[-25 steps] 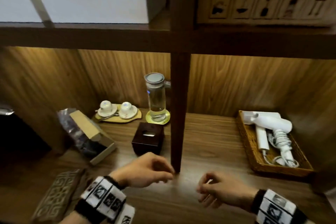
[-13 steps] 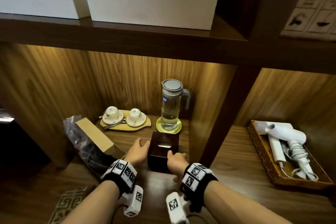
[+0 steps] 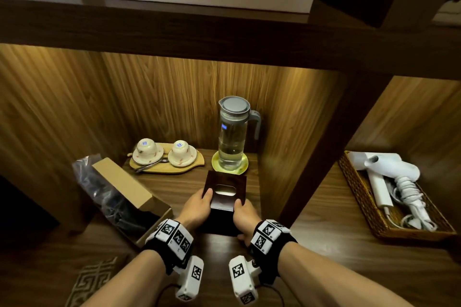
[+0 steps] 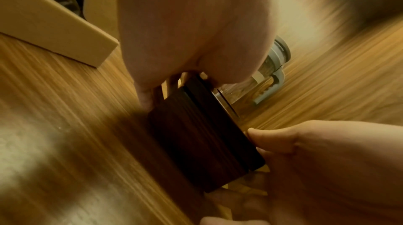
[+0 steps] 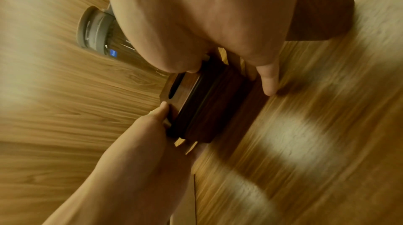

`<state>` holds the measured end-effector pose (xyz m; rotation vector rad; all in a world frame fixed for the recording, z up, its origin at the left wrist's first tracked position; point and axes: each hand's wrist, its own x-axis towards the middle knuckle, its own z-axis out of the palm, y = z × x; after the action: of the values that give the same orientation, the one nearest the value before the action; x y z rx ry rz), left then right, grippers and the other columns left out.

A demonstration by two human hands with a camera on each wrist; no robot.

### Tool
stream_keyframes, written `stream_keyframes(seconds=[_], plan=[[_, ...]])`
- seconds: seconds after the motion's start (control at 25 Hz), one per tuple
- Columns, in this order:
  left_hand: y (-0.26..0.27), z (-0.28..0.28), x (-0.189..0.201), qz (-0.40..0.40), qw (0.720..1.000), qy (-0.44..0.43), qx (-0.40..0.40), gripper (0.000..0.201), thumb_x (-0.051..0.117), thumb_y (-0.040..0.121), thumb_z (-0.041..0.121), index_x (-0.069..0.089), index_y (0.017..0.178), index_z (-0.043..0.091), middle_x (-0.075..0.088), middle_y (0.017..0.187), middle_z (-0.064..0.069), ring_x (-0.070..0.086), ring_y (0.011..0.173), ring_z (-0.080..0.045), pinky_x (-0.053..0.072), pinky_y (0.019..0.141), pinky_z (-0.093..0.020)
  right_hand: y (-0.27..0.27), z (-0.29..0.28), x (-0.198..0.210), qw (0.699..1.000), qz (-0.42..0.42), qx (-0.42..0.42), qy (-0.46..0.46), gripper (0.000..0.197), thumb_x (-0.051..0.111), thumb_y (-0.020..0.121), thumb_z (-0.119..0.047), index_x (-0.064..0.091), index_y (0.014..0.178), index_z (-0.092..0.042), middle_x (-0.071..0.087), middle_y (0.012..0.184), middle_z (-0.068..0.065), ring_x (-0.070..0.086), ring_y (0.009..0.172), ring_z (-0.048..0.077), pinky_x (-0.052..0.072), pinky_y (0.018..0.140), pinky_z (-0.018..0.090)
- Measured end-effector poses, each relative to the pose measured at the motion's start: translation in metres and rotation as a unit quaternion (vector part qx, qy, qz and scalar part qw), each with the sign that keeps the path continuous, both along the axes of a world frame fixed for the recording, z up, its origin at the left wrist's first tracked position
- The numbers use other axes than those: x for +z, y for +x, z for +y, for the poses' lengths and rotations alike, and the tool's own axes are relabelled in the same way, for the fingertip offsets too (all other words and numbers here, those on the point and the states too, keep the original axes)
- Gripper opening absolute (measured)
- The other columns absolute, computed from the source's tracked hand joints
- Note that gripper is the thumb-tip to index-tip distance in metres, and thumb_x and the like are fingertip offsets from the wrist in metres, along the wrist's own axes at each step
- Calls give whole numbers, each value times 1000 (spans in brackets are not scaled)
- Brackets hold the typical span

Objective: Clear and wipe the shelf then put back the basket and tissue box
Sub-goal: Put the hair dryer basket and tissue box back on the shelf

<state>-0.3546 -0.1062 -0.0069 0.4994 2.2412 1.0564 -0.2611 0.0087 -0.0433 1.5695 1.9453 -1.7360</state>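
A wooden shelf holds a wicker basket in its right bay and a glass pitcher at the back of the left. In front of the pitcher, the left hand and right hand clasp the dark tissue box, thumbs on its lid.

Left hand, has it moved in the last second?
Yes. The left hand went forward, deeper into the shelf: it was short of the tissue box, apart from it; now its fingers grip the box's left side.
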Motion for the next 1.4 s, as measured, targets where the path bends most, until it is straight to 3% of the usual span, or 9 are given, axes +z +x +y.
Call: stream_keyframes(seconds=[0.24,0.44,0.56,0.64,0.8,0.88,1.0,1.24,1.4], plan=[[31,-60,26,33,999,19,-19,47,43,103,49,70,125,18,74,124,-7,66,120,-26,50,104,-41,51,-42,45,998,43,38,-9,50,34,106,-54,53,143,-26,59,143,7,62,126,31,64,74,43],[99,-123,45,-22,996,-34,-84,43,45,104,53,73,106,20,78,94,5,72,90,-10,54,81,-31,128,-63,68,988,22,154,-25,51,36,107,-55,62,128,-17,63,103,6,63,90,26,49,64,33],[153,-120,61,-51,989,-50,-126,44,49,101,55,74,107,20,77,91,8,71,88,-4,52,78,-24,195,-49,87,987,6,146,-66,40,39,111,-46,68,118,-20,74,108,7,72,94,27,49,68,28],[185,-98,64,-67,985,-61,-149,51,50,96,61,74,114,21,79,104,6,72,100,-5,53,87,-25,238,-31,104,990,-29,117,-68,44,42,111,-46,73,114,-15,79,111,8,77,101,29,52,74,26],[246,-22,64,-95,975,-48,-196,56,46,95,64,71,118,21,77,111,5,71,106,-7,53,93,-26,310,20,134,995,-30,20,-93,41,44,113,-36,74,111,-8,77,89,8,78,73,25,59,62,31],[266,28,56,-103,976,-32,-190,56,45,95,65,70,118,20,76,111,5,70,103,-9,54,93,-28,327,56,139,996,-8,-31,-83,42,42,114,-37,72,123,-10,82,106,13,82,86,28,64,71,33],[266,113,13,-94,988,-13,-124,74,44,76,81,71,115,25,76,112,3,71,107,-17,55,101,-40,322,120,128,998,-6,-49,-35,43,40,111,-50,68,127,-22,74,129,11,72,117,35,60,97,50],[228,242,5,-92,995,30,24,47,52,89,51,73,115,17,75,112,-10,71,103,-32,59,95,-49,246,229,78,996,26,-80,40,54,34,113,-41,62,142,-5,63,148,17,65,123,30,52,97,31],[190,299,-17,-67,998,15,4,33,49,89,47,67,111,30,73,116,-9,69,104,-31,58,95,-52,209,262,70,983,49,-166,-61,50,35,114,-41,58,138,-4,70,98,16,76,81,30,62,62,41]])
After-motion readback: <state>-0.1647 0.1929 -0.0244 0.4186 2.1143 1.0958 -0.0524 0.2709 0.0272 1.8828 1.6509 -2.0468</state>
